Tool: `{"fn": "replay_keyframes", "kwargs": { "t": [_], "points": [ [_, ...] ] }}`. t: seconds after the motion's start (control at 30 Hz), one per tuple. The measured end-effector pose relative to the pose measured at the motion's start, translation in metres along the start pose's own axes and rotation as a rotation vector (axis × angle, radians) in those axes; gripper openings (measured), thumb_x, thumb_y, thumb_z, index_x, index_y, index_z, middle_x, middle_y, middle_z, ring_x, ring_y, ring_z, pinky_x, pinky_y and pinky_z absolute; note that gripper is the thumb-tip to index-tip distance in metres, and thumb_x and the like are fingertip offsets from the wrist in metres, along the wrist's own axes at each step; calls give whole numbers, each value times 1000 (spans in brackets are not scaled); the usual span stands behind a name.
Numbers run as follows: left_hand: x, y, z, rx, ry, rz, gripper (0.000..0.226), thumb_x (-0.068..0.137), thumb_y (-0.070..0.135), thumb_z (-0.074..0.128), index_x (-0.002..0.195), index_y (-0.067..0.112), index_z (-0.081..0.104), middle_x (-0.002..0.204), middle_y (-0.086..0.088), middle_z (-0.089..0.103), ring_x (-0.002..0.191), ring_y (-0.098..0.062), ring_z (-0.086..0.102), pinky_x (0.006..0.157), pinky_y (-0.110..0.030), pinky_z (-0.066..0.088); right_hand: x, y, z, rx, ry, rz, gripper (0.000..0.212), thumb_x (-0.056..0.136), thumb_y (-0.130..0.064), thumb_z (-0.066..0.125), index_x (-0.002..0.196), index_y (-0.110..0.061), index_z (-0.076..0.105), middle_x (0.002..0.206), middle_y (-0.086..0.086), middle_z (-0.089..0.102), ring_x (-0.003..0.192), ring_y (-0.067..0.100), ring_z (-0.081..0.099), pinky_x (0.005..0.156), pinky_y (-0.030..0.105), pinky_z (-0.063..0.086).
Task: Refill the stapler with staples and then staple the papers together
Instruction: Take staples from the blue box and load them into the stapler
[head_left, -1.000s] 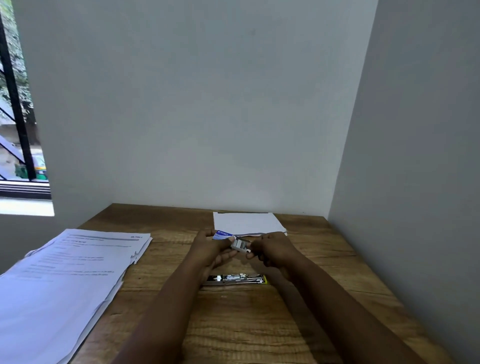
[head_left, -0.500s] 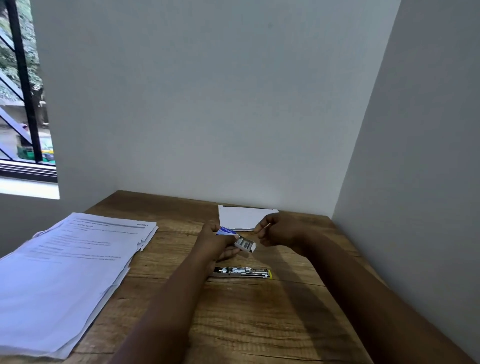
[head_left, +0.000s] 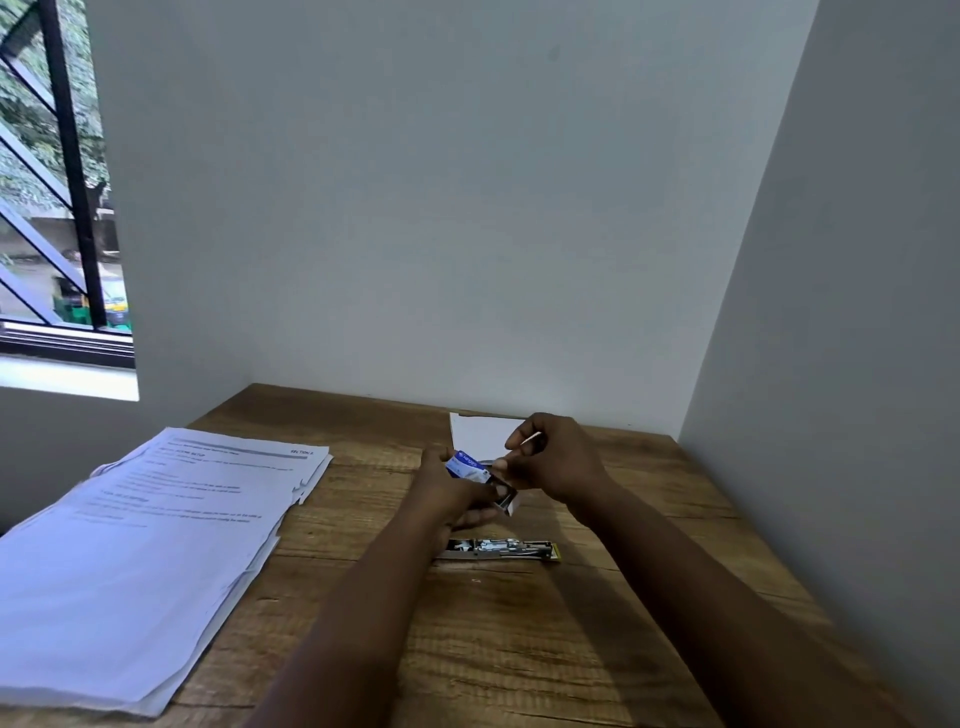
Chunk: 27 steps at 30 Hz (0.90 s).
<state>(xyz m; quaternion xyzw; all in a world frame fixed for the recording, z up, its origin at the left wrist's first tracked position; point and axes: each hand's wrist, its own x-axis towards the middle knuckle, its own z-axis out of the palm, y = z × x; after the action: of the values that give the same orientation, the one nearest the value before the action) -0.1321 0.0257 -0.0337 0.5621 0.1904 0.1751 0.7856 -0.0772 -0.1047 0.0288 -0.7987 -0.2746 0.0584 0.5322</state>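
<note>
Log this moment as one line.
left hand: holds small blue-white staple box | right hand: pinching at box | opened metal stapler: on table, unloaded

A single wide-angle head-worn view looks forward and slightly downward from the near edge of the tabletop (head_left: 519, 649) toward a wall corner. Both forearms enter from the bottom edge. The hands (head_left: 561, 462) sit at mid-range, lower centre. A window (head_left: 57, 208) occupies the left edge.

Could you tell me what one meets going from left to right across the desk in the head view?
Printed papers → left hand holding the staple box → right hand.
</note>
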Motion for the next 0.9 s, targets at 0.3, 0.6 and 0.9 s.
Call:
{"fn": "replay_keyframes", "kwargs": {
  "t": [0.3,0.6,0.9],
  "points": [
    [0,3,2,-15,12,-65,39,93,-1,60,127,5,42,110,-25,63,72,-31,72,51,-32,59,0,11,4,-75,26,-61,26,72,8,78,74,-13,62,68,3,66,79,23,71,78,42,60],
    [-1,2,3,9,-25,-39,25,92,-4,61,113,2,50,93,-20,68,76,-31,73,57,-35,62,-7,28,14,-164,108,-206,27,68,5,81,75,-13,62,74,3,70,73,17,69,63,25,57],
    [1,4,3,-36,13,-46,32,91,-4,62,116,6,46,101,-23,66,69,-28,73,53,-32,61,2,24,-4,-29,67,-186,9,92,-3,59,88,-10,64,84,6,69,68,10,64,58,16,47]
  ]
}}
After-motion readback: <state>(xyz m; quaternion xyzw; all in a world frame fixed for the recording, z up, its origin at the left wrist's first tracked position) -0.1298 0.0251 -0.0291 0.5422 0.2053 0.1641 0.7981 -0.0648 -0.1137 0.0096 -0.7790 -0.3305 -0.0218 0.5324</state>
